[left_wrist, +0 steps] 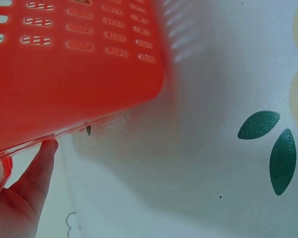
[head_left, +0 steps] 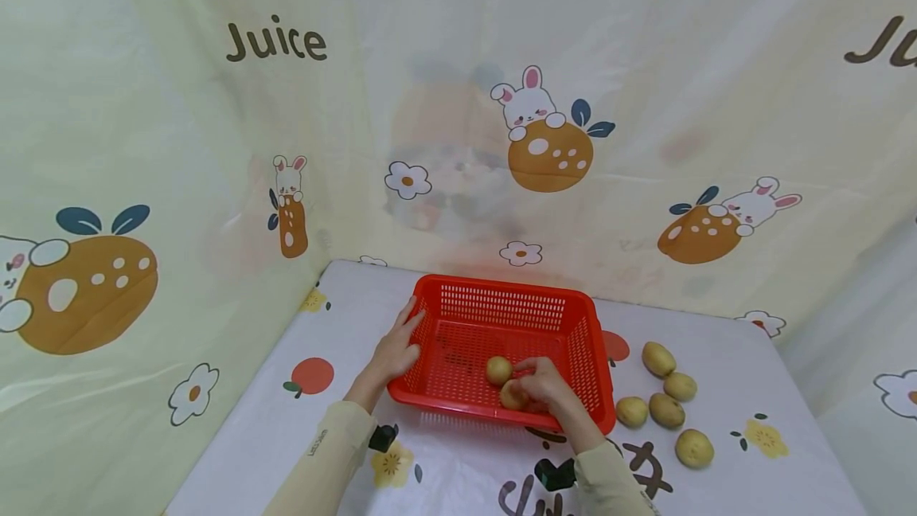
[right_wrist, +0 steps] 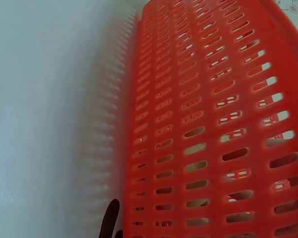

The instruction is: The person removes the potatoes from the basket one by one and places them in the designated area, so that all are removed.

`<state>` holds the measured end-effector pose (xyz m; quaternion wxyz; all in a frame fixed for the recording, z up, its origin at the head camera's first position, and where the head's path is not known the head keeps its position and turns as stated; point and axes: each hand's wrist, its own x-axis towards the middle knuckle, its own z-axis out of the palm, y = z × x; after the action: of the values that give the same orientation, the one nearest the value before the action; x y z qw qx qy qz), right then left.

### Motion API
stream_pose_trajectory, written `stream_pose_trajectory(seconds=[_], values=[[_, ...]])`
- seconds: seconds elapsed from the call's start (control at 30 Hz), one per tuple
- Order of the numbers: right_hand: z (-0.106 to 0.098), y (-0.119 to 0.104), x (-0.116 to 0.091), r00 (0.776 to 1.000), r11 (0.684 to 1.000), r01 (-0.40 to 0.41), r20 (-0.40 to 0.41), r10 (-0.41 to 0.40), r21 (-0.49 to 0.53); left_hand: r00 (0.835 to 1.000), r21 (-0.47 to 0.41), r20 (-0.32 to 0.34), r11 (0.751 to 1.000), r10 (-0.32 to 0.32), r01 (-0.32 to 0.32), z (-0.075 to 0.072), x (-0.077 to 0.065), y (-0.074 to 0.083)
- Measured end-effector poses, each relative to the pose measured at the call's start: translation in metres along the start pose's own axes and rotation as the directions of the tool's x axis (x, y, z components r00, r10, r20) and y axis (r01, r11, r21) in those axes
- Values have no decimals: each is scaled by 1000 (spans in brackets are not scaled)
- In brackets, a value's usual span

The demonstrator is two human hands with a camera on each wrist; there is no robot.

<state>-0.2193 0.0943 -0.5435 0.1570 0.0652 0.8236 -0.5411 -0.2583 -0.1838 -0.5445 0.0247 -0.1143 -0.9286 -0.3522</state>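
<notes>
Potatoes are being gathered into a red plastic basket [head_left: 501, 317], and the work is judged to be at an early stage: two potatoes are inside and five are left out on the table. One potato [head_left: 498, 370] lies free on the basket floor near the front wall, and a second potato [head_left: 513, 395] sits just beside it under the right hand [head_left: 546, 385], whose fingers are curled around it; whether it has been let go of cannot be told from the head view, and the right wrist view shows only the basket's outer wall. The left hand [head_left: 396, 350] is laid against the basket's left rim with fingers fairly straight, so the basket is steadied rather than gripped; in the left wrist view a thumb is seen under the rim's edge. The five loose potatoes [head_left: 666, 404] are clustered to the right of the basket, close together but apart from it. The basket is rectangular, of glossy moulded plastic, with walls and floor pierced by rows of small slots and a rolled rim. The potatoes are small, rounded to oval, with dull tan skins. The table [head_left: 745, 357] is covered by a smooth white cloth printed with flowers and fruit, and a similar printed backdrop hangs behind.
</notes>
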Motion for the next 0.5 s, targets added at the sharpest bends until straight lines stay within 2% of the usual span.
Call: stream_pose_trajectory(seconds=[0.5], values=[[1, -1, -2, 1000, 1000, -8, 6, 8, 2, 1000, -17, 2, 1000, -12, 12, 0, -1, 1]])
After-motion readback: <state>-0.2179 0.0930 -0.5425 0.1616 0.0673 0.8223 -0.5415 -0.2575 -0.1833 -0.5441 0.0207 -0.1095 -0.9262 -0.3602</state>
